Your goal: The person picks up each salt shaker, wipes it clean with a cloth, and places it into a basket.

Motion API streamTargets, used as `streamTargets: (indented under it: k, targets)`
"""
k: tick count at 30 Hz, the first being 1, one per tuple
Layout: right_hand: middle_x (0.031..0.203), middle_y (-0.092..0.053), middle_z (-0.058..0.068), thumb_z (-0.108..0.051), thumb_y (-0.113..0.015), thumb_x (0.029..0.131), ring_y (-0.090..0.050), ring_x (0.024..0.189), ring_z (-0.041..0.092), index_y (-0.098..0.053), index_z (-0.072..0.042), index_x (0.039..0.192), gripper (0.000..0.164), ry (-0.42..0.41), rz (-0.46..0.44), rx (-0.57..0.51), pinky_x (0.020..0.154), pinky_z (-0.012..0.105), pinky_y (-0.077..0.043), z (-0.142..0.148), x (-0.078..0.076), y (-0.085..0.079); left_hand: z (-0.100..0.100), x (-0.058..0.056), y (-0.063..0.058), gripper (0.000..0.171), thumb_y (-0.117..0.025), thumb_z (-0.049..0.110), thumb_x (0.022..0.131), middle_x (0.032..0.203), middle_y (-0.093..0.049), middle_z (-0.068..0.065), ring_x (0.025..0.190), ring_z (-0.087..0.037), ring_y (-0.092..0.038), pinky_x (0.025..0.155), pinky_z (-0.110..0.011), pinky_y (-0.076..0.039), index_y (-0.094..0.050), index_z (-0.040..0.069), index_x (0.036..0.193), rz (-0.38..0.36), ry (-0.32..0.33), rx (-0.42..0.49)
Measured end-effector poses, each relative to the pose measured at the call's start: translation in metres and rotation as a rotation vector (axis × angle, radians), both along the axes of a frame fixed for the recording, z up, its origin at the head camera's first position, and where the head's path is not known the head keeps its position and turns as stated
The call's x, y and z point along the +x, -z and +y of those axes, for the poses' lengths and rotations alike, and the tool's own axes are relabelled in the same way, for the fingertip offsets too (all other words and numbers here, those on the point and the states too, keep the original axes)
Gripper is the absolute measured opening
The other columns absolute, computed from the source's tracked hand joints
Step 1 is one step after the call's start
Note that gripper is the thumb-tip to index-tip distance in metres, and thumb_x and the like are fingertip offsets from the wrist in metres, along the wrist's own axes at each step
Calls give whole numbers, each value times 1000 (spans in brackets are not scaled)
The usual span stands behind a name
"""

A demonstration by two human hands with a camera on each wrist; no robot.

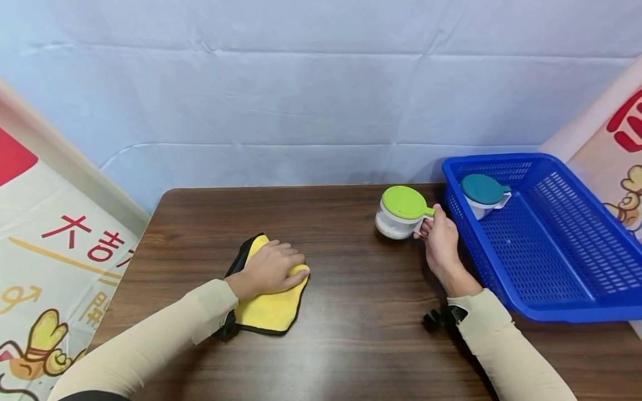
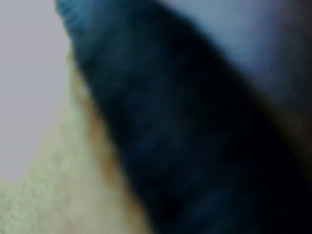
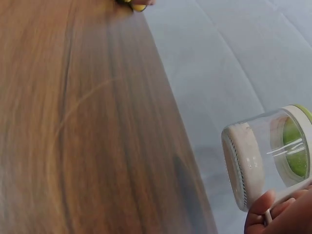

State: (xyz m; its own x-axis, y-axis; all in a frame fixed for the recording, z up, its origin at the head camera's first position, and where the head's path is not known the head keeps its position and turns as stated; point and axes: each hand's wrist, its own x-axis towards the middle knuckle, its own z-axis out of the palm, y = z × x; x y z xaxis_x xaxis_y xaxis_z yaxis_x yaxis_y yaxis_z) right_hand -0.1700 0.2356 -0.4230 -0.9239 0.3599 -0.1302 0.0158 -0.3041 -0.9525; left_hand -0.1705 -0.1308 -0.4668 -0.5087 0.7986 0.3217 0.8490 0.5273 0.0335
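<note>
Right wrist, jar (image 3: 267, 153) cropped, grip (image 3: 287, 217) cut off

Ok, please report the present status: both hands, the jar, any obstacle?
Left hand rests on yellow cloth. Right hand holds green-lidded jar, raised off table. Blue basket close beside; nothing visibly blocks jar.

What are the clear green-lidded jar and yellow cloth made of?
Round clear jar: glossy glass or hard plastic, see-through with glints. Its green lid: probably smooth plastic, evenly coloured. Black-edged yellow cloth: likely soft, matte fabric, limp and without shine.
</note>
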Motion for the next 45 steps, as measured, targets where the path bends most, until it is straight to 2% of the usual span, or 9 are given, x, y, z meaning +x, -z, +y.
streamTargets:
  k: [5,9,13,17,22,29,35,40,45]
  targets:
    - [57,-31,-5,-31,-32,113,-31,56,11,-33,-13,61,54,-45,4,20,58,22,-41,-7,4,-7,-2,-2,-5,25,-60,39,101,69,-55,10,61,-10,-46,61,-30,-37,-63,23,82,-19,-8,-45]
    - [57,-33,-5,-31,-31,113,-33,56,11,-40,-13,64,53,-65,4,35,58,22,-43,-12,7,-12,-3,-5,-11,27,-58,39,101,66,-50,10,60,-10,-46,61,-30,-38,-58,23,79,-46,-37,-56]
    - [57,-33,-5,-32,-31,113,-33,56,11,-39,-13,63,54,-87,12,46,58,22,-43,-16,9,-16,-5,-7,-21,32,-57,39,102,63,-45,9,60,-12,-46,59,-33,-38,-51,22,75,-90,-95,-42]
    - [58,-32,-5,-33,-30,113,-34,58,11,-36,-13,64,53,-120,14,64,59,22,-44,-20,13,-19,-7,-6,-30,30,-57,40,101,66,-51,8,62,-14,-51,62,-36,-44,-56,20,79,-137,-162,-36]
    - [58,-31,-5,-33,-30,113,-34,59,11,-42,-13,68,50,-142,14,78,60,23,-44,-26,18,-23,-12,-4,-43,32,-58,42,99,61,-40,7,56,-12,-41,56,-30,-36,-49,20,77,-171,-187,-15]
    - [58,-32,-5,-31,-31,113,-33,59,12,-37,-13,64,53,-162,28,56,60,23,-43,-33,23,-28,-20,3,-65,30,-59,34,94,62,-32,7,56,-10,-31,55,-28,-30,-41,20,75,-106,-150,53]
    - [59,-31,-5,-30,-31,113,-34,59,12,-34,-13,65,51,-178,18,61,60,24,-44,-41,26,-29,-22,10,-84,27,-56,30,97,61,-30,8,52,-7,-27,51,-25,-25,-43,19,77,-121,-177,46]
    - [59,-33,-5,-29,-31,113,-36,59,11,-37,-13,69,47,-187,17,65,60,24,-44,-46,27,-28,-16,16,-97,29,-60,31,97,59,-29,8,50,-7,-25,48,-24,-18,-44,17,78,-103,-175,33]
    - [57,-32,-5,-28,-30,113,-38,58,12,-34,-13,66,49,-192,21,85,60,24,-44,-51,28,-27,-1,26,-107,25,-61,31,96,59,-30,9,51,-7,-30,47,-25,-25,-49,15,81,-47,-156,34]
